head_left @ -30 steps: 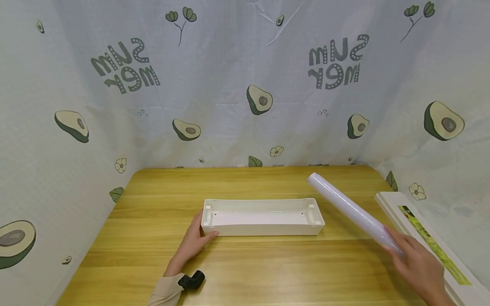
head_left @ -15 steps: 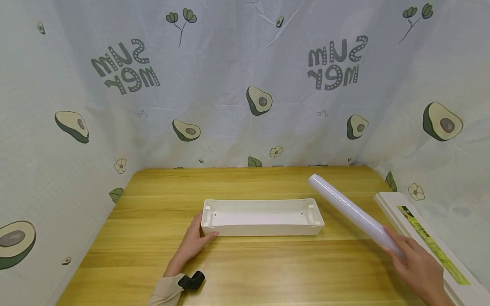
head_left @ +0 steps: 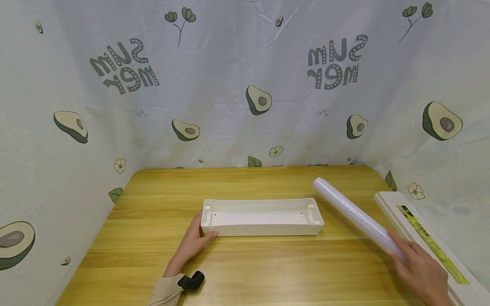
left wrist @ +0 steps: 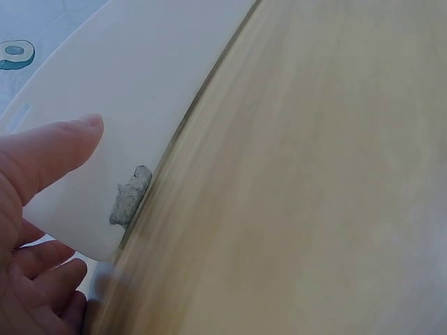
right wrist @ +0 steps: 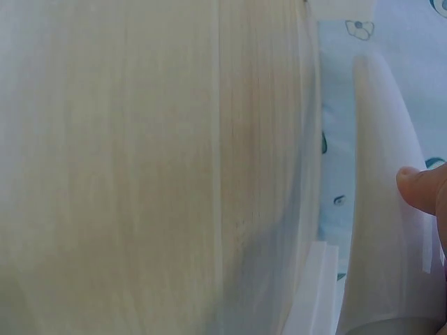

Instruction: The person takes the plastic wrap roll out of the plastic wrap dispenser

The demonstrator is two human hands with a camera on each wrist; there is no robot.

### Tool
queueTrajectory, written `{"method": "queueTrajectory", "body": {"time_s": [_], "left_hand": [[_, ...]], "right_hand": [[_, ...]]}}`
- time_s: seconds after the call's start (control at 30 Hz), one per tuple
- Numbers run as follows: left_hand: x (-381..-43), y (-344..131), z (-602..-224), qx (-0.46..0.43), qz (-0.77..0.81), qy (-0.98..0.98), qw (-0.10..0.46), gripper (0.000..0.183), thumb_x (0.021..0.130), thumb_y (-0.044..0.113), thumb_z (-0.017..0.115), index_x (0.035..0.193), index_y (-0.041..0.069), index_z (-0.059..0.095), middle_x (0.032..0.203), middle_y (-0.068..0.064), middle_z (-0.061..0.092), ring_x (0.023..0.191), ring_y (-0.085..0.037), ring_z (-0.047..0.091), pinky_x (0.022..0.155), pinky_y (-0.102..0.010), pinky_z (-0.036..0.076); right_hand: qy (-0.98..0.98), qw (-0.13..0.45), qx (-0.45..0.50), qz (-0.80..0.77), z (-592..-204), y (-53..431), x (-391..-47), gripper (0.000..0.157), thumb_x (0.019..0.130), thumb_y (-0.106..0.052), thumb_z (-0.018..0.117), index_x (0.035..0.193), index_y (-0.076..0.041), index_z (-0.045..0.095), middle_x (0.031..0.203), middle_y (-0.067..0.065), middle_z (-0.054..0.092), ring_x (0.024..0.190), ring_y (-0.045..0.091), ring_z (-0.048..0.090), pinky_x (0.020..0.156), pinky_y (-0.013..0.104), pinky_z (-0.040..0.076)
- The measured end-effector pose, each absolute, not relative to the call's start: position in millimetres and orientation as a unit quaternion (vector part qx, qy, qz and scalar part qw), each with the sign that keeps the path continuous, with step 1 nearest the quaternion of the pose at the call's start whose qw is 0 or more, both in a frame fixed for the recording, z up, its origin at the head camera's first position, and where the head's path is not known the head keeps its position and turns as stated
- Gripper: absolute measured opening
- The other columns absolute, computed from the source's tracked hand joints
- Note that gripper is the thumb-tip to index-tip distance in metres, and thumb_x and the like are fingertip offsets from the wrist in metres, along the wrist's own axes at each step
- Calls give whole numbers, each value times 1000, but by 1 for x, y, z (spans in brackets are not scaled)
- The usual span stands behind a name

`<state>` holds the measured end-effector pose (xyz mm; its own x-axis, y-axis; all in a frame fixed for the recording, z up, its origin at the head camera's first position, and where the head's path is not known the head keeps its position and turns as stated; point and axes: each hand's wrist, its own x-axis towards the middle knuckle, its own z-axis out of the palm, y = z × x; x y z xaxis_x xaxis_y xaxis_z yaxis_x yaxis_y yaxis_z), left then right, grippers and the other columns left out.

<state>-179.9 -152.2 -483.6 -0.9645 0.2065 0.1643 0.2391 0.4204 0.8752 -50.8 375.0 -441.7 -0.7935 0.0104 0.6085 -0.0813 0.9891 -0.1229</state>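
Observation:
In the head view a long white plastic box [head_left: 264, 230], open at the top, lies on the table. My left hand [head_left: 193, 240] grips its left end, thumb on the front wall and fingers round the end. The left wrist view shows that thumb on the box wall [left wrist: 140, 77], near a grey putty-like lump [left wrist: 130, 197] at its lower edge. My right hand [head_left: 419, 265] holds a shiny whitish roll of plastic film [head_left: 356, 214] by its near end, tilted up to the left, right of the box. The right wrist view shows the thumb against the roll [right wrist: 387, 209].
A long white lid-like piece with a green-yellow label [head_left: 432, 242] lies along the table's right edge. The wooden table [head_left: 268, 267] backs onto a curtain [head_left: 229, 85] printed with avocados. A black band [head_left: 191, 280] sits on the left wrist.
The roll and my right hand have shifted slightly right and down in the last half second. My left hand and the box have stayed in place.

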Motion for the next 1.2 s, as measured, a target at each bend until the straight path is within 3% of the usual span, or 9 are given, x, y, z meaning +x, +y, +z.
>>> {"method": "queueTrajectory", "body": {"time_s": [0.47,0.63,0.73,0.93,1.2], "left_hand": [[-180,-152,-483,-135,-521,-842,18,83,81,17,73,147,1,25,144,-24,36,133,-41,35,110,-58,26],[-180,-152,-482,-135,-520,-843,18,83,81,18,73,147,1,25,144,-24,36,133,-41,35,110,-58,27],[-179,-152,-482,-136,-520,-843,17,84,81,19,72,147,1,23,145,-25,35,134,-41,33,110,-58,26],[-180,-152,-482,-136,-521,-843,15,85,82,20,72,148,1,22,147,-25,32,136,-42,31,111,-58,24],[-179,-152,-483,-140,-522,-841,18,84,82,19,72,147,0,23,146,-25,33,136,-41,31,111,-58,25]], "right_hand": [[-966,249,-39,61,-439,378,-44,62,85,-23,66,141,-14,43,95,30,60,63,35,54,47,30,32],[-975,199,-78,55,-437,378,-43,69,79,-17,71,141,-9,41,101,33,58,71,38,55,53,44,44],[-978,177,-95,55,-437,378,-43,70,79,-17,71,141,-8,40,103,35,56,76,41,55,60,54,46],[-979,164,-115,49,-439,379,-43,73,77,-14,72,142,-8,37,104,35,55,80,44,54,68,58,44],[-975,180,-124,47,-444,382,-42,75,74,-10,73,141,-8,39,100,34,56,76,44,56,62,56,45]]}}
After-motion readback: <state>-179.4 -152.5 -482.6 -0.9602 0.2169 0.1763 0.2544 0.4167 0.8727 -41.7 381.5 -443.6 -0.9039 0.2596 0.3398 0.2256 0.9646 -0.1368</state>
